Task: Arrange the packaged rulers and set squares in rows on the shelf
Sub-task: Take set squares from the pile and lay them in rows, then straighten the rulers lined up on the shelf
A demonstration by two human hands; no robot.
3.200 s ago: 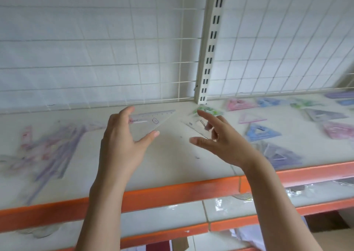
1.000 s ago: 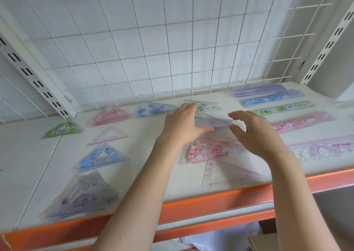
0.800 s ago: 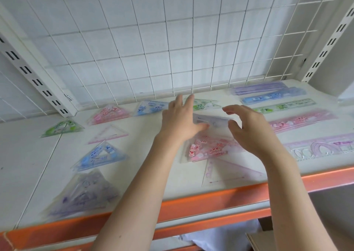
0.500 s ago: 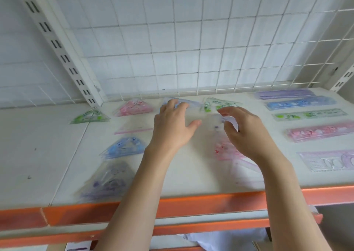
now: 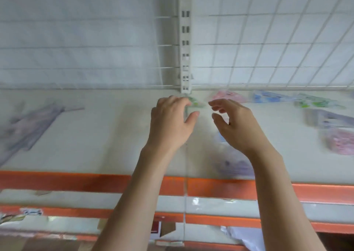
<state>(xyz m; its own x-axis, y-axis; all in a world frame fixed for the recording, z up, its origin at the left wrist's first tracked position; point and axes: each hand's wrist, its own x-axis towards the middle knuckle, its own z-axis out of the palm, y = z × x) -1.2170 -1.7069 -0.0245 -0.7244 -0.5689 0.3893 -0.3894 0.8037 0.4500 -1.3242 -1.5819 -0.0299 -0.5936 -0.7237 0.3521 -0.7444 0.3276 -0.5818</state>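
Hands swung left since earlier; left hand (image 5: 172, 120) and right hand (image 5: 235, 124) loosely curled, empty. Next: fetch from purple pile (image 5: 28, 126).

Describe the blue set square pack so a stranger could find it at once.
Start at the slotted white upright on the shelf's back wall. Along the back row to its right lie a pink pack, then the blue set square pack, then a green one. It is that row's only blue.

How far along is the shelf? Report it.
Done: a pink set square, a blue one and a green one line the back. In hand: left hand and right hand hover mid-shelf; blur hides any grip. Left: the purple heap at far left lies loose.
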